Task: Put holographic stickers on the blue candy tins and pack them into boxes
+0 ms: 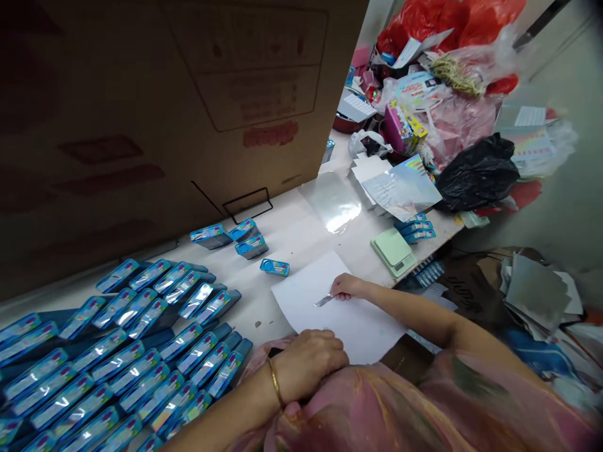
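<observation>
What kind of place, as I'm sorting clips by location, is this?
Probably a small packing workroom: rows of blue rectangular boxes, a large brown cardboard box and a pale green scale.

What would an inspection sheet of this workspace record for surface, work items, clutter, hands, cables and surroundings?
Surface: white tabletop, crowded.
Job's things: smooth white paper sheet; thin silvery blade-like tool.
Clutter: blue rectangular containers in rows; large brown cardboard box; pale-green square scale; black plastic bag.
Hands: right hand grips the tool over the sheet; left hand, curled, by the sheet's near edge, its grip hidden.
Cables: nothing seen clearly.
Surroundings: pale wall.
</observation>
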The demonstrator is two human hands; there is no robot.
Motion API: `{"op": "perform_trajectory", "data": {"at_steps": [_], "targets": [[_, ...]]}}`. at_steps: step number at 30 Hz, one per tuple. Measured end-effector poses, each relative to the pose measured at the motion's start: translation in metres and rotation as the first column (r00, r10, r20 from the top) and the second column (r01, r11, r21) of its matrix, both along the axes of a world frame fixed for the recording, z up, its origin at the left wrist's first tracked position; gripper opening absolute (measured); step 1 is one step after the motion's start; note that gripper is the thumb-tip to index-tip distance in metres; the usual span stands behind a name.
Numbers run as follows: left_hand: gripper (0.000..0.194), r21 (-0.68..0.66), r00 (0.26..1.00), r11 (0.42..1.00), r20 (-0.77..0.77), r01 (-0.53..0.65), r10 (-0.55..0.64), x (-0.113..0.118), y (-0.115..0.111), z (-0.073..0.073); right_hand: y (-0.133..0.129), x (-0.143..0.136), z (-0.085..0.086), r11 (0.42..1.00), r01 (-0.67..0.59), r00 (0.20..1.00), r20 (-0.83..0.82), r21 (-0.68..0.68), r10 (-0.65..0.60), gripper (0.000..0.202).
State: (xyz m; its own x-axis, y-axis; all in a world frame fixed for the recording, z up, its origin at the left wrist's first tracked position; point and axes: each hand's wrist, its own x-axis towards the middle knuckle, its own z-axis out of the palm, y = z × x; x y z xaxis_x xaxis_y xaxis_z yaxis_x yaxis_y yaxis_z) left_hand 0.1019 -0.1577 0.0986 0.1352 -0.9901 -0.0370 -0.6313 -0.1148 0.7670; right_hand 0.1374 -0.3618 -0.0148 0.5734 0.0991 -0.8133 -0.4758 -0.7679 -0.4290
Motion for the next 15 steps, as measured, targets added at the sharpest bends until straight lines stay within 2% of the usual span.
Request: {"op": "perform_trajectory", "data": {"at_steps": [2,5,10,13,15], "targets": [[0.017,0.015,0.998,1.000,-0.060,-0.006,0.007,-0.001,-0.002,-0.002,0.000,-0.011,-0.029,0.989,-0.048,0.999,0.015,-0.137,0.051,0.016],[0.019,0.030,0.991,0.999,-0.132,-0.020,0.024,-0.001,-0.002,-0.002,0.003,-0.021,-0.051,0.971,-0.050,0.996,0.065,-0.233,0.067,0.015],[0.017,0.054,0.985,0.997,-0.160,-0.056,0.064,-0.002,-0.003,-0.001,0.002,-0.038,-0.057,0.960,-0.044,0.987,0.138,-0.276,0.085,0.027],[0.019,0.044,0.980,0.995,-0.176,-0.086,0.093,-0.005,-0.002,-0.001,-0.005,-0.042,-0.056,0.971,-0.024,0.979,0.193,-0.238,0.071,0.033],[0.022,0.023,0.977,0.993,-0.175,-0.119,0.121,-0.007,0.002,-0.001,-0.014,-0.035,-0.051,0.980,-0.001,0.973,0.225,-0.199,0.047,0.028]]}}
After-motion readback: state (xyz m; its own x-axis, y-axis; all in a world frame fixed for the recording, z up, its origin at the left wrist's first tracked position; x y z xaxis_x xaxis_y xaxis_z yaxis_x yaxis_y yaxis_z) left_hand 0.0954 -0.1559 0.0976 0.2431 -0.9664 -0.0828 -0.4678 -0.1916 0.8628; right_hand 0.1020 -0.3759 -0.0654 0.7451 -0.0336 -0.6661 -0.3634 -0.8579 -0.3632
